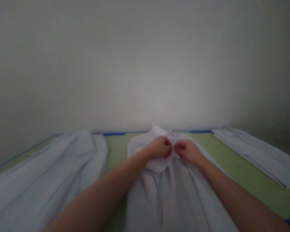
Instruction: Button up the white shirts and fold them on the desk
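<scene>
A white collared shirt or coat (174,193) lies lengthwise before me, its collar (159,130) at the far end and loose folds running toward me. Just below the collar, my left hand (161,146) is closed in a pinch on the garment's front. Close beside it, my right hand (187,150) also pinches the cloth, its fingertips nearly meeting the left ones. The bit of fabric between the fingers is small and blurred, so I cannot make out a button.
On the left, another white garment (70,167) is spread in loose folds. Folded white garments (258,154) lie at the right. The green table top (251,180) has blue edging and meets a plain grey wall (145,64) at the back.
</scene>
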The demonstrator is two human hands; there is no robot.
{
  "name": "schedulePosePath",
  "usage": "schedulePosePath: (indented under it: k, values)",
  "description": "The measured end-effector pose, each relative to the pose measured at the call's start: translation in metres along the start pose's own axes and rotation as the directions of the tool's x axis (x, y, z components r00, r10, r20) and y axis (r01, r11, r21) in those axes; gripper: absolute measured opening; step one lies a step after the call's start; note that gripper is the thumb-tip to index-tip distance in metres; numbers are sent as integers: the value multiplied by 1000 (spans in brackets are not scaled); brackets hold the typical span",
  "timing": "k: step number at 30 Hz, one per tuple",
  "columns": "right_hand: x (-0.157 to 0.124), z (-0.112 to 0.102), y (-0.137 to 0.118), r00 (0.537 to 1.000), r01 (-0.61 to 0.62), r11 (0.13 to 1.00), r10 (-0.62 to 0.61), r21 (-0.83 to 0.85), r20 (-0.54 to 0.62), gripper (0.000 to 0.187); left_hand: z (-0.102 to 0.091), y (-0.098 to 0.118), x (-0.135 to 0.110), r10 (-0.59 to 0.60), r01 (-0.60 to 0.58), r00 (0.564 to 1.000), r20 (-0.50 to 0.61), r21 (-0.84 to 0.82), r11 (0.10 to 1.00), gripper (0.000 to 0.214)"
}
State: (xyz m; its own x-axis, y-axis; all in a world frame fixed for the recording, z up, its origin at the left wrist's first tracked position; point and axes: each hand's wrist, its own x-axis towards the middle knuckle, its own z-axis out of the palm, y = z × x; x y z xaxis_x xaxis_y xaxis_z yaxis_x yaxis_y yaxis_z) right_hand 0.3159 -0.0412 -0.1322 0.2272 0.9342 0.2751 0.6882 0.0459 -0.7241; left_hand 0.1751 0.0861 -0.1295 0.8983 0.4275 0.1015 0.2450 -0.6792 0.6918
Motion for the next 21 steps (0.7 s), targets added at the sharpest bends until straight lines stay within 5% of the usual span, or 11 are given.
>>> schedulePosePath:
  k: [9,21]
  values:
    - [1,9,-2,987,7,982,-36,-187,-153,18,15,-2,4,-124,103,989,-81,-223,969,34]
    - [6,9,-1,988,-87,972,57,-218,-140,22,9,16,-3,-52,66,989,-140,100,993,22]
